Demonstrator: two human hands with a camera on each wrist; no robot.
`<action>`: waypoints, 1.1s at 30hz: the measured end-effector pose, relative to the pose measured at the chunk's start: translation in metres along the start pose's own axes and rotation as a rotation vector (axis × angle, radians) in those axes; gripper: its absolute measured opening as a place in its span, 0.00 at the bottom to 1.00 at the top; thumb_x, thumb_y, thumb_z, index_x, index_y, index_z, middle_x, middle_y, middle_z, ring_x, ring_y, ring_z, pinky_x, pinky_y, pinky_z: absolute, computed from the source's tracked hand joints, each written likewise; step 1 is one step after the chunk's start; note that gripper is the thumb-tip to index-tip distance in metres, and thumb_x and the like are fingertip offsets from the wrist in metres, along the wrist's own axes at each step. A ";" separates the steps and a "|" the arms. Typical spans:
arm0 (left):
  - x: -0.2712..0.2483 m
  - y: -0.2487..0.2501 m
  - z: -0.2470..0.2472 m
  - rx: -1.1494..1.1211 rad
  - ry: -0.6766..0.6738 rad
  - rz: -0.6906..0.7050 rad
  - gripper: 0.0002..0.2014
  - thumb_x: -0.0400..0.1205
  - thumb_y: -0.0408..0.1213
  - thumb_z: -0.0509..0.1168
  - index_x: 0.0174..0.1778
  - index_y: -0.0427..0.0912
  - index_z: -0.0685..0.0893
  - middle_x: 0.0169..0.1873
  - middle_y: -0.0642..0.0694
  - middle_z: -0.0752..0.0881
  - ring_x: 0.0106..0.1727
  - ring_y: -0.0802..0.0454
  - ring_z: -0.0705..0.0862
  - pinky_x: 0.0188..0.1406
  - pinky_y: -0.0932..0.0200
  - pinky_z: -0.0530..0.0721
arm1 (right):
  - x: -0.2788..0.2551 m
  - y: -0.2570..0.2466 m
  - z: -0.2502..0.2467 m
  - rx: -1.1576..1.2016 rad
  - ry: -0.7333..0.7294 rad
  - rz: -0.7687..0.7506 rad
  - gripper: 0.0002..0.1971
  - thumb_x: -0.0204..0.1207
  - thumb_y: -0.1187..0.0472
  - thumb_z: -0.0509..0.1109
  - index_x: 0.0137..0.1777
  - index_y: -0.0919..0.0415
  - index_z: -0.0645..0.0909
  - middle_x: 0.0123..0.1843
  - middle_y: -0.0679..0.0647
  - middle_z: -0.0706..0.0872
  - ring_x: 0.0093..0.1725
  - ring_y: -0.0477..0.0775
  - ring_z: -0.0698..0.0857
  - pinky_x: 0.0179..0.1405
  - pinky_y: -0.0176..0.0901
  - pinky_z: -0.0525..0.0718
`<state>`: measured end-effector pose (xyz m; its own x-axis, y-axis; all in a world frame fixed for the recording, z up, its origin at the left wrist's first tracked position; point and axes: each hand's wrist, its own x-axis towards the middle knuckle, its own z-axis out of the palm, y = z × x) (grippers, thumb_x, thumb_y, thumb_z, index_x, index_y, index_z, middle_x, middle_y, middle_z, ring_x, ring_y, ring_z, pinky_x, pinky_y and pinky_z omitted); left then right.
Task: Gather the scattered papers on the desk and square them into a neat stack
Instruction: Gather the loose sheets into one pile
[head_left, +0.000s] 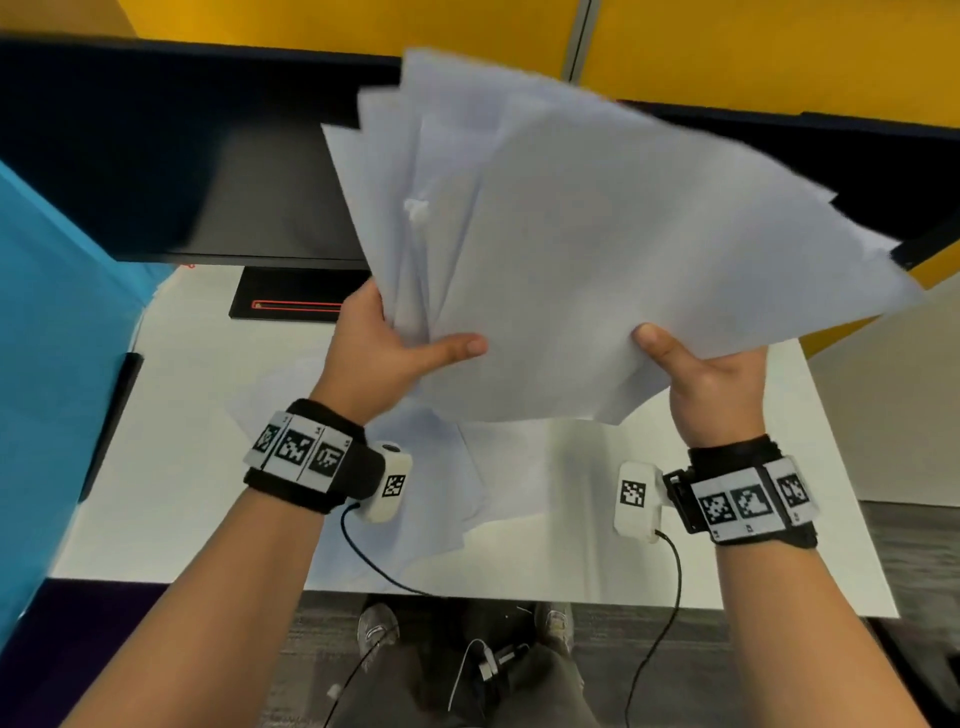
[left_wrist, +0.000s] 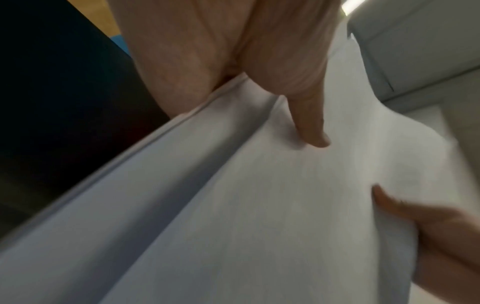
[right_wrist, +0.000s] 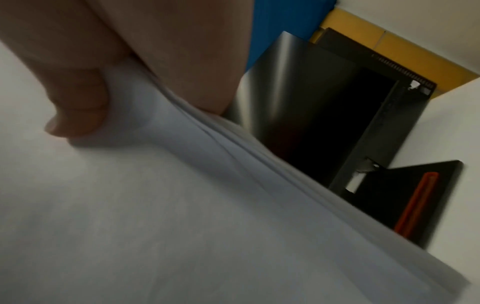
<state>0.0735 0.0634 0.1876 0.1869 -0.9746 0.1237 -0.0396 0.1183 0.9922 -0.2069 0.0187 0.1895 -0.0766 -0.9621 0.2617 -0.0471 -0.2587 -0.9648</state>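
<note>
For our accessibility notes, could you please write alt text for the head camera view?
Both hands, left hand and right hand, hold a fanned, uneven bundle of white papers above a white desk. More loose sheets lie on the desk below, with a black monitor behind.

We get bright, even overhead light in the head view, with a soft shadow and a bit of sheen on the desk (head_left: 727, 519) under the papers (head_left: 597, 249). Their far edges smear with motion blur (the wide lens bends the borders too). Both wrist views look dimmer, grainy and soft, and the monitor (right_wrist: 324, 123) is streaked.
</note>
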 end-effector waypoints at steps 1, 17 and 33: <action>-0.004 -0.005 0.002 0.016 -0.007 -0.029 0.31 0.64 0.30 0.84 0.64 0.38 0.83 0.57 0.47 0.90 0.60 0.53 0.88 0.57 0.55 0.87 | -0.002 0.006 0.001 -0.004 -0.037 0.020 0.22 0.69 0.75 0.79 0.62 0.64 0.80 0.53 0.44 0.89 0.55 0.42 0.89 0.57 0.32 0.82; -0.054 -0.075 0.012 0.210 -0.100 -0.378 0.17 0.71 0.33 0.81 0.45 0.58 0.84 0.37 0.65 0.90 0.41 0.77 0.85 0.45 0.76 0.84 | -0.044 0.083 -0.005 -0.030 -0.296 0.411 0.22 0.63 0.77 0.81 0.53 0.54 0.88 0.49 0.44 0.94 0.51 0.44 0.92 0.51 0.38 0.87; -0.022 -0.033 -0.006 0.150 0.039 -0.124 0.23 0.66 0.34 0.82 0.51 0.60 0.83 0.44 0.74 0.88 0.49 0.73 0.86 0.47 0.75 0.83 | -0.009 0.039 0.002 0.158 -0.253 0.186 0.21 0.57 0.57 0.89 0.51 0.57 0.90 0.52 0.54 0.94 0.55 0.59 0.92 0.59 0.53 0.87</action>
<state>0.0770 0.0819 0.1528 0.2371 -0.9715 0.0045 -0.1594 -0.0343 0.9866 -0.2063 0.0174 0.1493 0.1807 -0.9798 0.0854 0.1003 -0.0680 -0.9926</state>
